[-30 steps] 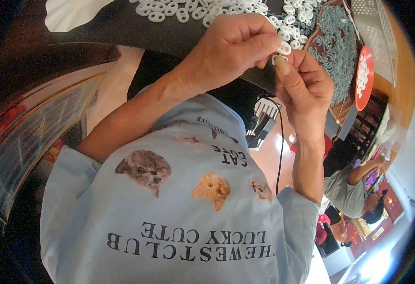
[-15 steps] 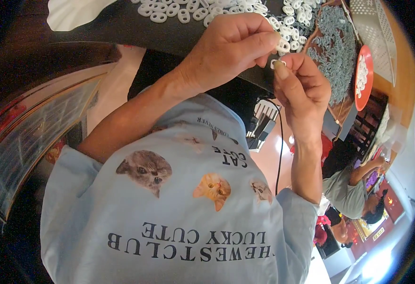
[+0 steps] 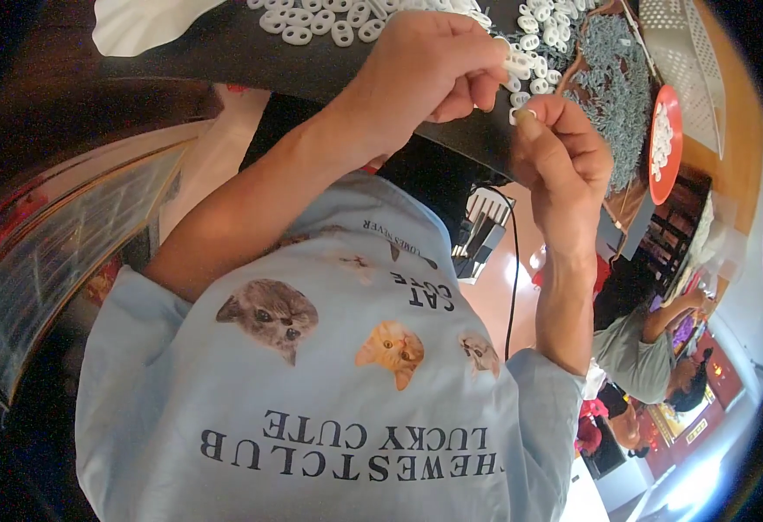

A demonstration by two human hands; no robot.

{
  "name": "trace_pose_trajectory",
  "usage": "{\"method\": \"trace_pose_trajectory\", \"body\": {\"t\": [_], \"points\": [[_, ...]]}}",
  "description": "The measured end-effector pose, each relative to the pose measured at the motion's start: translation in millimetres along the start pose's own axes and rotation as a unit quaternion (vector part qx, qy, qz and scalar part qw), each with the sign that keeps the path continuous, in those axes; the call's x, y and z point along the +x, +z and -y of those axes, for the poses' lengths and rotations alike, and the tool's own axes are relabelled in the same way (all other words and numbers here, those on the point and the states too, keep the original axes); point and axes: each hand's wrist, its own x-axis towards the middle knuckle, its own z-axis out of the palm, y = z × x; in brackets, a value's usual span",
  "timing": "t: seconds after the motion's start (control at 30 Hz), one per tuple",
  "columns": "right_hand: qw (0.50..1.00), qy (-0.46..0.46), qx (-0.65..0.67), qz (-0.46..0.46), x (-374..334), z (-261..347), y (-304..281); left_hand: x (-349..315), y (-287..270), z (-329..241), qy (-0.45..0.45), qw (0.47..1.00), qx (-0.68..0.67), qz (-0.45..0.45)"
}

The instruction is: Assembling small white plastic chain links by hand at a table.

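Your two hands work at the upper centre of the frame, just apart, over the near edge of a dark table [image 3: 251, 65]. Your right hand [image 3: 566, 161] pinches a small white piece [image 3: 516, 115] between thumb and forefinger, the tips almost together and covering much of it; the other fingers curl beneath. Your left hand [image 3: 425, 78], to its upper left, has thumb and forefinger drawn close at the edge of the white pieces [image 3: 342, 33]; whether it grips one of them, you cannot tell from this view. These pieces, mostly oval with two holes, spread along the top of the frame from the centre to the right. Beside them, at upper right, lies a mass of grey pieces [image 3: 616, 96]; next to that, a red dish [image 3: 677, 122] bears more white bits [image 3: 661, 148]. A perforated white basket [image 3: 695, 78] stands in the upper right corner, and a white sheet [image 3: 142, 24] lies at upper left.
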Motion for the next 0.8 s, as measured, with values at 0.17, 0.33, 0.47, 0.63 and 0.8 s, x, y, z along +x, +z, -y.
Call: {"method": "trace_pose_trajectory", "body": {"t": [0.17, 0.33, 0.47, 0.63, 0.8], "points": [[1.0, -0.004, -0.007, -0.016, 2, 0, 0, 8, -4, -4, -0.072, 0.984, -0.162, -0.002], [1.0, -0.005, -0.012, -0.009, 2, 0, 1, 8, -6, -2, -0.06, 0.986, -0.152, 0.014], [0.999, -0.026, -0.031, -0.013, 2, -2, 1, 2, 5, -2, -0.039, 0.996, -0.078, -0.028], [0.996, -0.053, -0.071, -0.03, 1, -4, -5, 0, 7, 6, 0.068, 0.997, 0.032, -0.011], [0.992, -0.071, -0.101, -0.039, 0, -8, -10, 3, 9, 12, 0.1, 0.995, 0.022, -0.012]]}}
